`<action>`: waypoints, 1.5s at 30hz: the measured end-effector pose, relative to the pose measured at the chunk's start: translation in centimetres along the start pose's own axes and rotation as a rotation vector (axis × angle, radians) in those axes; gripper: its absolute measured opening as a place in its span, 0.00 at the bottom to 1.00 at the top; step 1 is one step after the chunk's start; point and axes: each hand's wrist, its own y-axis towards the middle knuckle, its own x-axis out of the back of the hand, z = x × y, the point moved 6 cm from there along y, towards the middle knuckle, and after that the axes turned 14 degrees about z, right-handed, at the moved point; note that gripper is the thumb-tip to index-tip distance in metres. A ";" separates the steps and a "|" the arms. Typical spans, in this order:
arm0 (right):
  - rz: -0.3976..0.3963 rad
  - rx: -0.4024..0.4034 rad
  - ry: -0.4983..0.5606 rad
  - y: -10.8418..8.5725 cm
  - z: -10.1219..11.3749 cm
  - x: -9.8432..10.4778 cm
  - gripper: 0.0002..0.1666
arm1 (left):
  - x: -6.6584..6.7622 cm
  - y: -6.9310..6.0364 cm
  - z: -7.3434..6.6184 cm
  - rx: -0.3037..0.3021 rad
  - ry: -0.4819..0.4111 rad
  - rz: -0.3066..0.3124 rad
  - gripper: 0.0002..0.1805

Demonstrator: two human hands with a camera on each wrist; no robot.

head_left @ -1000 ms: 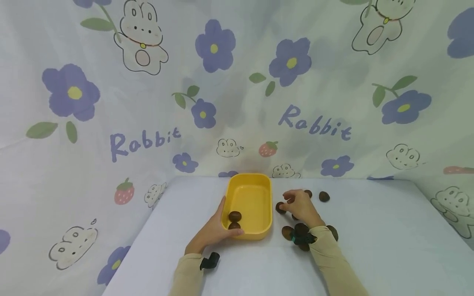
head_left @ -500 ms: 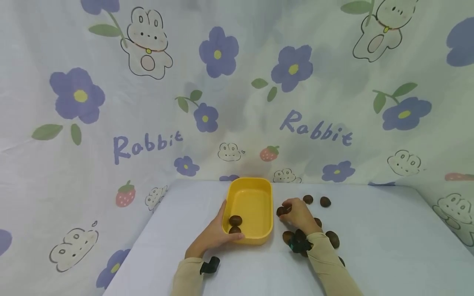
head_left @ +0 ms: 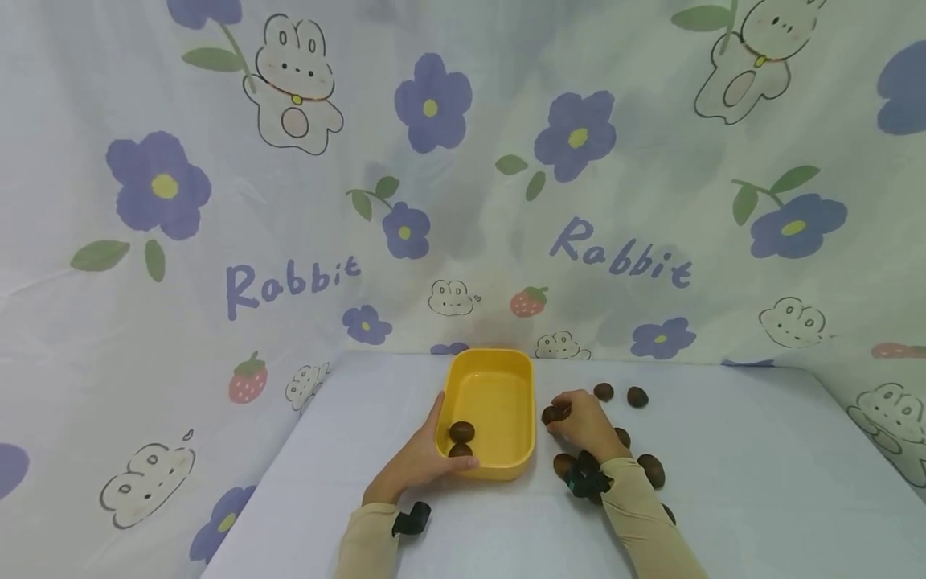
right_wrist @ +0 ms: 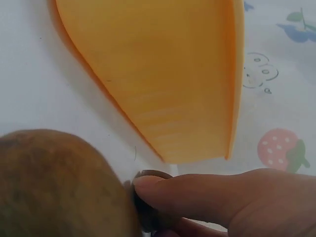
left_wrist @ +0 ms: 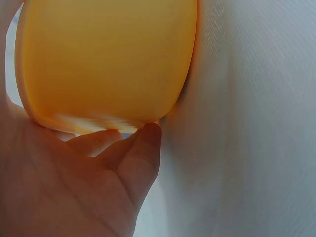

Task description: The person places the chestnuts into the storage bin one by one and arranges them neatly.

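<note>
My left hand (head_left: pixel 425 452) grips the near left corner of a yellow plastic box (head_left: pixel 499 473), its thumb along the front wall. Inside, near that corner, lie two brown kiwis (head_left: pixel 461 432). In the left wrist view, the thumb and fingers (left_wrist: pixel 140 158) press against the translucent yellow wall. To the right of the box, my right hand (head_left: pixel 587 422) pinches a brown kiwi (head_left: pixel 551 415) low over the table. The right wrist view shows the thumb (right_wrist: pixel 182 195) on this dark kiwi (right_wrist: pixel 144 210), mostly hidden, while another kiwi (right_wrist: pixel 59 187) looms close to the camera.
Several loose kiwis lie around and under the right forearm, including one kiwi (head_left: pixel 651 470) right of the wrist. Two more kiwis (head_left: pixel 637 396) sit beyond the hand. A patterned rabbit-and-flower curtain (head_left: pixel 463 201) closes off the back of the white table (head_left: pixel 738 482).
The right hand has drawn slightly nearer and its fingers have closed around the kiwi beside the box. The left hand keeps its grip on the box; the head view has tilted slightly.
</note>
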 end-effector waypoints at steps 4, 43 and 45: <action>-0.009 -0.013 0.007 0.1 0.1 0.2 0.26 | 0.1 0.0 -0.3 -0.012 0.009 -0.001 0.76; -0.092 0.131 0.214 -2.7 3.7 3.5 0.28 | -0.2 -0.2 -0.4 -0.013 -0.012 0.004 0.77; -0.084 0.129 0.231 -2.9 4.0 3.4 0.27 | -0.2 -0.2 -0.4 -0.017 -0.017 0.007 0.77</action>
